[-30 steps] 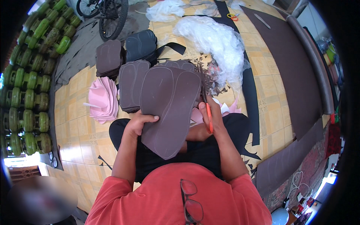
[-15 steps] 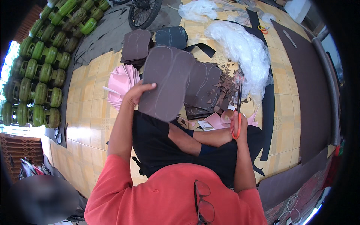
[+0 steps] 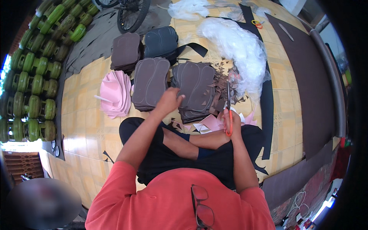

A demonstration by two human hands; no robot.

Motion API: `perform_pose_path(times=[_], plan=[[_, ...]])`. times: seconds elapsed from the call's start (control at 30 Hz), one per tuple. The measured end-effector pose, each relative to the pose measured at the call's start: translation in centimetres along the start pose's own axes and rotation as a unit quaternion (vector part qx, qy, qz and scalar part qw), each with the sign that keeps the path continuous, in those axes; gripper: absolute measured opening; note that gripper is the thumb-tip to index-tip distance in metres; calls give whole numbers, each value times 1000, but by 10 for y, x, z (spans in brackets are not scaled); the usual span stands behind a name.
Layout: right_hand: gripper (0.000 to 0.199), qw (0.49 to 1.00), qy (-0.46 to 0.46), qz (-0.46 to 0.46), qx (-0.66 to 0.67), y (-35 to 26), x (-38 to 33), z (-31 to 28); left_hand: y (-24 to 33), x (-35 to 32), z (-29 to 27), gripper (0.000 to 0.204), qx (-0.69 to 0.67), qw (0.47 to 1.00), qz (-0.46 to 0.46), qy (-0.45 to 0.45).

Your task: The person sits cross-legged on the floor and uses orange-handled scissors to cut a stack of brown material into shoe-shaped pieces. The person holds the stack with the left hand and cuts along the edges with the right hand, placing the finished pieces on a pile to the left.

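My left hand (image 3: 169, 101) is empty, its thumb and fingers apart, between two stacks of dark brown sheets. The left stack (image 3: 150, 81) has rounded corners and pale sole-shaped outlines on top. Beside it, the right stack (image 3: 193, 82) bears similar curved outlines. My right hand (image 3: 231, 122) grips scissors (image 3: 229, 115) by their orange handles, the blades pointing away from me over small brown triangular offcuts (image 3: 221, 86). Pink scraps (image 3: 211, 122) lie just left of that hand. A fanned pile of pink sheets (image 3: 115, 92) sits left of the stacks.
Farther off stand another brown stack (image 3: 125, 48) and a blue-grey stack (image 3: 161, 38). Clear plastic film (image 3: 237, 53) is heaped at right, near a black strip (image 3: 266, 130) and a wide brown sheet (image 3: 303, 76). Green gas cylinders (image 3: 34, 76) line the left; a bicycle wheel (image 3: 133, 15) stands behind.
My left hand has let go of the outlined brown sheet, which lies on the left stack, and has moved right. The scissors stay in my right hand. The whole view has shifted slightly.
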State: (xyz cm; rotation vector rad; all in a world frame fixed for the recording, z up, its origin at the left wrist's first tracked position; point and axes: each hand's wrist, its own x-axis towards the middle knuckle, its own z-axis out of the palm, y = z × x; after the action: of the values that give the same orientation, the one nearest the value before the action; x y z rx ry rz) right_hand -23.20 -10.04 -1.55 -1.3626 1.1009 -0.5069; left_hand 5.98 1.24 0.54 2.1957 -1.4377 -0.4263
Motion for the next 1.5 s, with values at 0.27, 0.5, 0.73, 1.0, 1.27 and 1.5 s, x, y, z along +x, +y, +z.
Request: perform_pose_path(times=[0.27, 0.5, 0.73, 1.0, 1.27, 1.5], plan=[[45, 999, 27, -12, -45, -3, -2, -6, 54, 16, 34, 70, 156, 970, -183, -45], [48, 1000, -1, 11, -8, -11, 0, 1, 20, 26, 13, 37, -110, 988, -29, 106], [41, 991, 50, -83, -95, 0, -6, 3, 80, -18, -31, 26, -439, 875, -82, 189], [37, 980, 30, -178, -78, -46, -42, 41, 92, -53, -35, 41, -633, 749, -159, 109], [34, 965, 24, -245, -93, -96, -45, 43, 103, -63, -37, 43, -649, 742, -139, 95], [37, 971, -45, -226, -56, -101, -47, 35, 100, -60, -50, 43, -684, 706, -143, 115]])
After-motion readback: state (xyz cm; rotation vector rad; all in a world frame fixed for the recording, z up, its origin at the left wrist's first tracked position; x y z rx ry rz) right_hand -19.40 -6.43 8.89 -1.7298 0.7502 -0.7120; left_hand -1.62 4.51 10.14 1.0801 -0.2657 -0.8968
